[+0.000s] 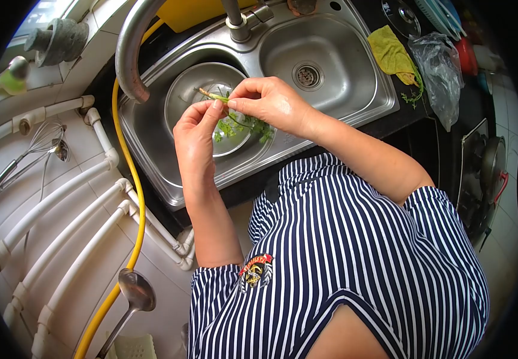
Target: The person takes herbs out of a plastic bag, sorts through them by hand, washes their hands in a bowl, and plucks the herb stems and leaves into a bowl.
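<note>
Over the left basin of a steel sink [166, 170], both hands meet at a leafy green herb [230, 128]. My left hand [198, 137] pinches its stem between thumb and fingertips. Thumb and fingers of my right hand [274, 106] are closed on the same stem, just beside the left fingertips. The root end points up and left, and the leaves hang below my right hand. Beneath them a round metal bowl [184, 90] sits in the basin.
A faucet [128, 60] curves over the left basin. The right basin [336, 72] has a drain. Right of the sink lie a yellow cloth [390, 54], green sprigs [413, 96] and a plastic bag [439, 75]. A yellow hose [133, 173] and ladle [137, 290] are at left.
</note>
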Tool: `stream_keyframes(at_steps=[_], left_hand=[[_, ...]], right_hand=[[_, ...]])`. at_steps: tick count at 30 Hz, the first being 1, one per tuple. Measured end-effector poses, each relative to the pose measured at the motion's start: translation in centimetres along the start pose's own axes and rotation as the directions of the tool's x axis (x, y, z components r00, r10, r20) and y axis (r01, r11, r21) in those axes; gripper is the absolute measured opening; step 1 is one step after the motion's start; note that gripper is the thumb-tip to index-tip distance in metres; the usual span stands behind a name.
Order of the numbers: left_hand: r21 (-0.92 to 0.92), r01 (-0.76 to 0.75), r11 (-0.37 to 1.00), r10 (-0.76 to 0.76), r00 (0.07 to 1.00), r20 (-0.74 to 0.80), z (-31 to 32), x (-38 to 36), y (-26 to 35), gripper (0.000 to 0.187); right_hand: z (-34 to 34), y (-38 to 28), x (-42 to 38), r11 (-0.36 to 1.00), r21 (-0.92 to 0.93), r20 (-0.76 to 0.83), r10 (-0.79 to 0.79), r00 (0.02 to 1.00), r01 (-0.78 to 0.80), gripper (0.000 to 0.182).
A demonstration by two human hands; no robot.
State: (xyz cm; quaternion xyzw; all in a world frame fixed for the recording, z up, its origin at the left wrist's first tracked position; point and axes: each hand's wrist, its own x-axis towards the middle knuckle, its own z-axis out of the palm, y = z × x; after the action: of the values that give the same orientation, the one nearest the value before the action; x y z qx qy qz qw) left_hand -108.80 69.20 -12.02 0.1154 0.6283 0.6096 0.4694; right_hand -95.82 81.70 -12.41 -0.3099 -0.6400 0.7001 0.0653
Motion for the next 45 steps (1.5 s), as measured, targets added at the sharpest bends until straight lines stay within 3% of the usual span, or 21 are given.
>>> stream_keyframes(at_steps=[2, 6, 8, 10, 11, 12, 13, 17, 19, 20, 22, 23, 25, 26, 27, 29, 30, 33, 39, 41, 45], left_hand=[[0.014, -0.02, 1.0, 0.02, 1.0, 0.007, 0.2, 0.0, 0.0, 0.018], [0.195, -0.072, 0.978, 0.098, 0.987, -0.126, 1.0, -0.2, -0.4, 0.018], [0.276, -0.074, 0.958, 0.123, 0.979, -0.165, 1.3, -0.4, -0.4, 0.018], [0.581, -0.183, 0.793, 0.338, 0.926, -0.171, 1.5, -0.5, -0.4, 0.015], [0.581, -0.183, 0.793, 0.338, 0.926, -0.17, 1.4, -0.5, -0.4, 0.015], [0.673, -0.234, 0.702, 0.41, 0.905, -0.113, 1.3, -0.5, -0.2, 0.015], [0.752, -0.279, 0.597, 0.473, 0.88, -0.049, 1.0, -0.5, -0.1, 0.014], [0.837, -0.238, 0.493, 0.503, 0.863, -0.05, -1.4, 0.2, 0.4, 0.015], [0.779, -0.113, 0.616, 0.362, 0.919, -0.154, -2.1, 0.3, 0.9, 0.017], [0.78, -0.113, 0.616, 0.362, 0.919, -0.153, -2.4, 0.7, 0.3, 0.017], [0.858, -0.215, 0.466, 0.568, 0.816, -0.104, -3.1, 1.6, -1.4, 0.022], [0.858, -0.217, 0.465, 0.57, 0.815, -0.103, -2.9, 1.5, -1.2, 0.022], [0.448, -0.207, 0.87, 0.327, 0.921, -0.209, -2.0, 1.3, -0.9, 0.026], [0.263, -0.188, 0.947, 0.239, 0.955, -0.178, -1.4, 1.0, -0.6, 0.025], [0.262, -0.187, 0.947, 0.238, 0.954, -0.18, -0.8, 0.8, -0.5, 0.025], [-0.044, -0.056, 0.997, 0.051, 0.994, -0.092, 0.4, 0.4, -0.3, 0.022], [-0.05, -0.055, 0.997, 0.052, 0.996, -0.07, 0.9, 0.3, -0.2, 0.019], [-0.049, -0.076, 0.996, 0.07, 0.992, -0.108, 1.3, 0.5, -0.6, 0.018], [-0.219, 0.004, 0.976, -0.028, 0.994, -0.107, 0.6, 0.2, -0.1, 0.018], [-0.225, -0.021, 0.974, 0.002, 0.996, -0.084, 0.9, 0.1, 0.0, 0.02], [-0.168, -0.051, 0.985, 0.038, 0.996, -0.081, 1.7, -0.2, -0.1, 0.025]], right_hand=[[0.1, 0.0, -0.1, 1.0, -0.011, -0.026, -0.021, 0.999, 0.021, 0.019], [0.5, -0.1, -0.4, 0.998, -0.057, -0.049, -0.025, 0.998, 0.022, 0.018], [0.6, -0.6, -0.6, 0.985, -0.171, -0.061, -0.026, 0.998, 0.015, 0.018], [0.5, -0.4, -0.6, 0.983, -0.178, -0.066, -0.049, 0.997, 0.037, 0.018], [0.5, -0.3, -0.6, 0.981, -0.185, -0.07, -0.071, 0.995, 0.057, 0.018], [0.3, -0.3, -0.5, 0.981, -0.185, -0.071, -0.071, 0.995, 0.057, 0.018], [0.0, -0.5, -0.4, 0.99, -0.14, -0.071, -0.02, 0.997, 0.01, 0.018], [-1.3, -0.3, -0.1, 0.998, -0.006, -0.087, 0.057, 0.995, -0.058, 0.018], [-1.7, -0.4, 0.0, 0.996, 0.04, -0.081, 0.084, 0.993, -0.081, 0.019], [-1.8, -0.4, 0.1, 0.988, 0.138, -0.06, 0.085, 0.995, -0.076, 0.02], [-1.5, -0.4, 0.1, 0.969, 0.238, -0.037, 0.084, 0.996, -0.073, 0.021], [-1.1, -0.4, 0.1, 0.966, 0.253, -0.04, 0.073, 0.997, -0.06, 0.022], [-0.6, -0.2, 0.0, 0.958, 0.283, -0.051, 0.057, 0.997, -0.04, 0.024], [-0.6, -0.1, 0.0, 0.978, 0.205, -0.018, 0.05, 0.999, -0.045, 0.025], [-0.3, 0.1, -0.1, 0.978, 0.204, -0.017, 0.05, 0.999, -0.046, 0.025], [0.3, 0.3, -0.4, 0.956, -0.254, -0.098, -0.179, 0.979, 0.149, 0.026], [0.6, 0.0, -0.7, 0.913, -0.35, -0.095, -0.258, 0.961, 0.211, 0.027], [1.1, -0.2, -1.2, 0.853, -0.408, -0.081, -0.389, 0.918, 0.325, 0.024], [-0.2, -0.3, -0.4, 0.969, -0.214, -0.155, -0.155, 0.976, 0.12, 0.025], [-0.4, -0.2, -0.1, 0.996, 0.062, -0.05, -0.065, 0.997, 0.068, 0.025], [0.0, -0.7, -0.6, 0.998, 0.058, 0.009, -0.026, 1.0, 0.026, 0.025]])
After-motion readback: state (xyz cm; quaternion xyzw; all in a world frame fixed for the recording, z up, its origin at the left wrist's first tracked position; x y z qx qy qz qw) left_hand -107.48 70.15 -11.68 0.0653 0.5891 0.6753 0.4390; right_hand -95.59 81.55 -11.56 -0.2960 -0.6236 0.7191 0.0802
